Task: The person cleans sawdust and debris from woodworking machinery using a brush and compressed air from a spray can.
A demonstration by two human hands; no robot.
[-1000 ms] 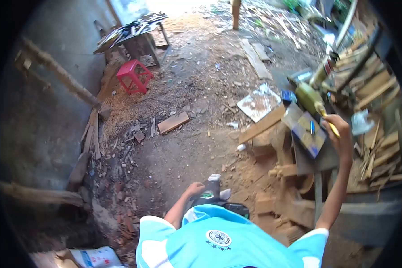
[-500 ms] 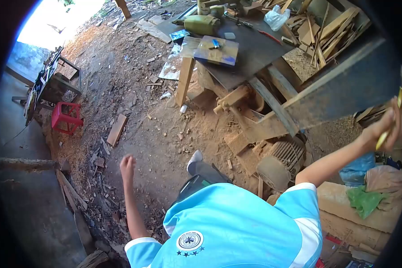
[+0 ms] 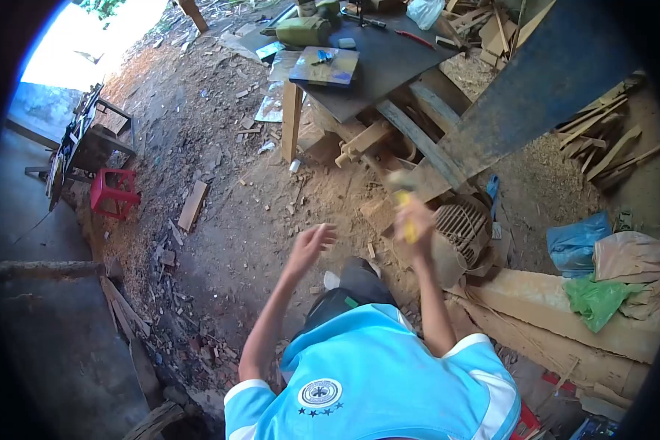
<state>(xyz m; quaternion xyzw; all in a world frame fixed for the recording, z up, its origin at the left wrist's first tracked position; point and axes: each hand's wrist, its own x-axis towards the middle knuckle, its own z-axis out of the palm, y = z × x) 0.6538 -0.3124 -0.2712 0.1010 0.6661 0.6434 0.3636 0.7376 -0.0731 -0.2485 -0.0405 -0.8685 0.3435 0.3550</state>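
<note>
My right hand (image 3: 416, 224) is closed around a yellow-handled tool (image 3: 404, 196), held up in front of my body near the dusty motor (image 3: 462, 227). Motion smears the tool, and its pale upper end is too blurred to name. To the left, my left hand (image 3: 312, 248) hangs in the air above the dirt floor (image 3: 264, 198), fingers loosely stretched and nothing in them. A gap separates the two hands. Behind them stands a dark-topped work table (image 3: 378, 70) with a wooden block (image 3: 326, 67) on its near left corner.
A red plastic stool (image 3: 114, 193) stands at the left by a low bench (image 3: 88, 143). Wood scraps (image 3: 601, 139) are piled at the right. Blue, green and pale bags (image 3: 579, 242) lie on a long timber (image 3: 543, 308). A slanted panel (image 3: 543, 81) reaches across the upper right.
My right hand has swung from the far right in to the middle with the yellow-handled tool. My left hand has moved right, its fingers loosening from a fist. The view has shifted slightly right.
</note>
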